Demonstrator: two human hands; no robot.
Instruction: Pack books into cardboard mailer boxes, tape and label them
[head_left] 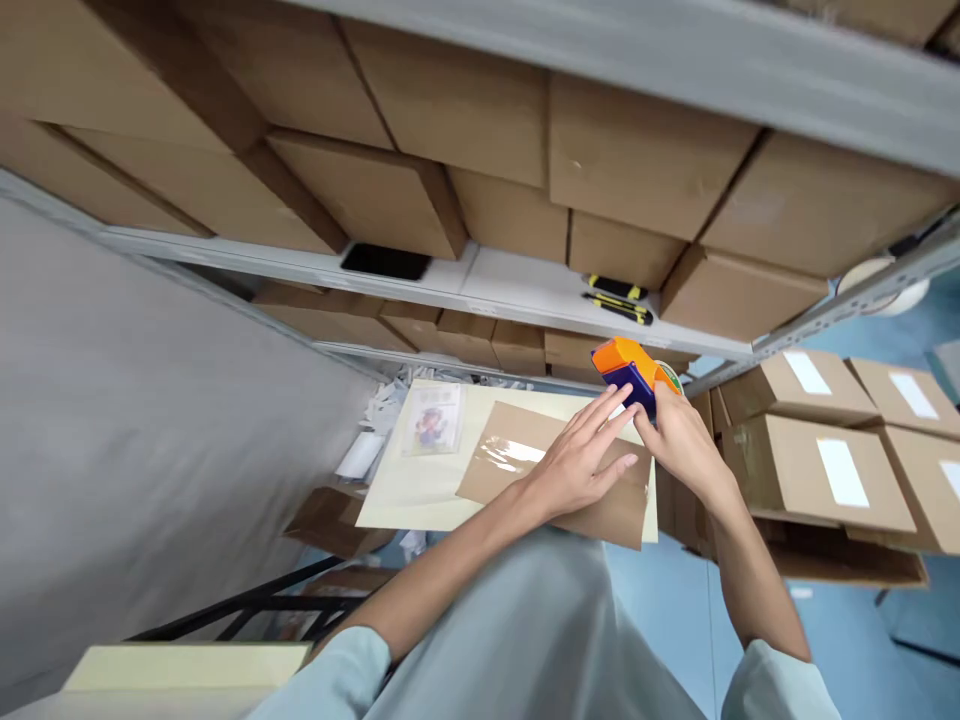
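A flat piece of brown cardboard [480, 480] lies on a pale yellow board [397, 500], with a shiny strip of clear tape [517, 453] across it. My left hand [581, 460] rests on the cardboard, fingers stretched out, its fingertips close to the tape dispenser. An orange and dark blue tape dispenser [626, 365] is gripped in my right hand [679, 435] at the cardboard's right end. Part of its green-cored tape roll shows behind my right fingers. Left of the cardboard, a clear plastic packet [435, 420] with a colourful picture lies on the board.
Cardboard boxes [622, 150] fill the metal shelf above. Its ledge holds a black flat object [386, 261] and two black-and-yellow cutters [619, 307]. Boxes with white labels [844, 472] are stacked at right. A grey wall [150, 430] bounds the left, near paper scraps [384, 405].
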